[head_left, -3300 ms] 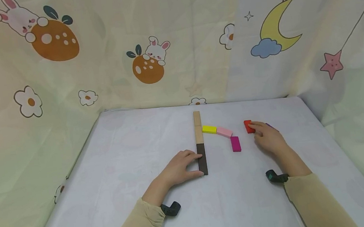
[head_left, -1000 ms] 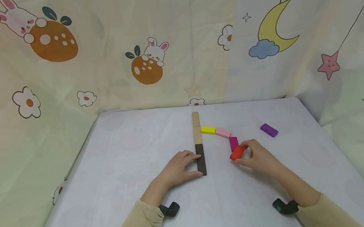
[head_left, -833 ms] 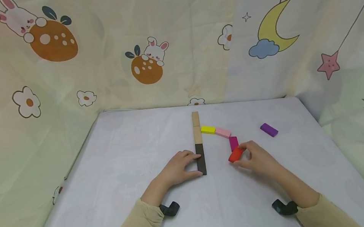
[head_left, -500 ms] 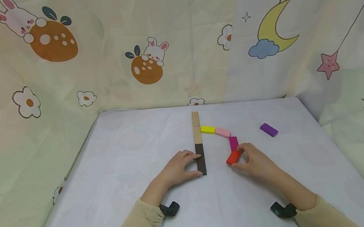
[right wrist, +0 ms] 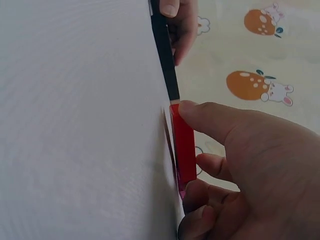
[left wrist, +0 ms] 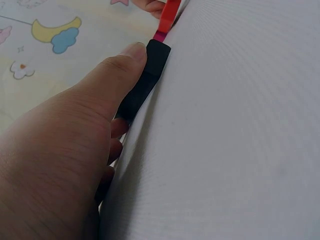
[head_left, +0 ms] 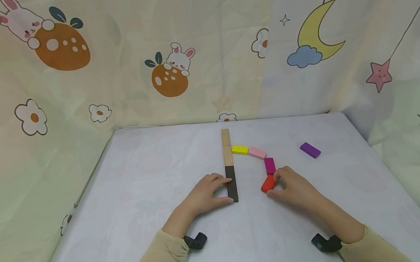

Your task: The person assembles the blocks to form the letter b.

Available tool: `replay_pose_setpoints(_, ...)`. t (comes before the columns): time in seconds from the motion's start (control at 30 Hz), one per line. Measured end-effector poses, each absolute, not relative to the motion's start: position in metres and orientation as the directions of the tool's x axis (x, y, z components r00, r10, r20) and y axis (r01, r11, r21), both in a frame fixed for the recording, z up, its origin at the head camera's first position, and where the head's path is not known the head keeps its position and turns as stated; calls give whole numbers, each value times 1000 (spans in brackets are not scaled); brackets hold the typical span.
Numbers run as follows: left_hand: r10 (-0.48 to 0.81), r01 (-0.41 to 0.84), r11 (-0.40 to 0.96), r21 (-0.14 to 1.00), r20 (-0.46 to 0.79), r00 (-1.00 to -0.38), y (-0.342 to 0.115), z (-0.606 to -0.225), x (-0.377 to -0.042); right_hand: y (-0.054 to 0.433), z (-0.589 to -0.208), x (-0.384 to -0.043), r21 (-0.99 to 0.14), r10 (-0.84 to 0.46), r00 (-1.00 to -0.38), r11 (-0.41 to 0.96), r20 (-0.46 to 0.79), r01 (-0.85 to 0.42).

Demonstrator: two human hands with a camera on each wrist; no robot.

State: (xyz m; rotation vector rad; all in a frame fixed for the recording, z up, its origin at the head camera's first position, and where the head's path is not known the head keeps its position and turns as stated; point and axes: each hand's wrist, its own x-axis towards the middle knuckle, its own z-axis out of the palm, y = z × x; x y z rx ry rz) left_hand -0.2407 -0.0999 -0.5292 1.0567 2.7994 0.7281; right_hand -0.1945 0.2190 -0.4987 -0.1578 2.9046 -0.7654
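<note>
My right hand pinches a red block between thumb and fingers, right at the near end of a magenta block. In the right wrist view the thumb lies on one end of the red block, with fingers at the other. My left hand holds a black block, its thumb at the near end and fingers along the left side. The black block lies low on the table in the left wrist view. Two light wooden blocks continue its line to the back.
From the wooden line, a yellow block and a pink block curve toward the magenta one. A purple block lies apart at the right. The white table ends at a printed cloth backdrop.
My right hand has taken the red block from the right side, carried it left and nearer, and turned it beside the magenta block, uncovering the purple block. The left hand stays put.
</note>
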Motion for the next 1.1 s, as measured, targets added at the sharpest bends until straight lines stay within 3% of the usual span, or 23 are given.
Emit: replay_pose_setpoints(1.1,643,608,649,457,99,-760,-100,-527,-240,219,-502,-195,-446,-129,-992,888,-7,-112)
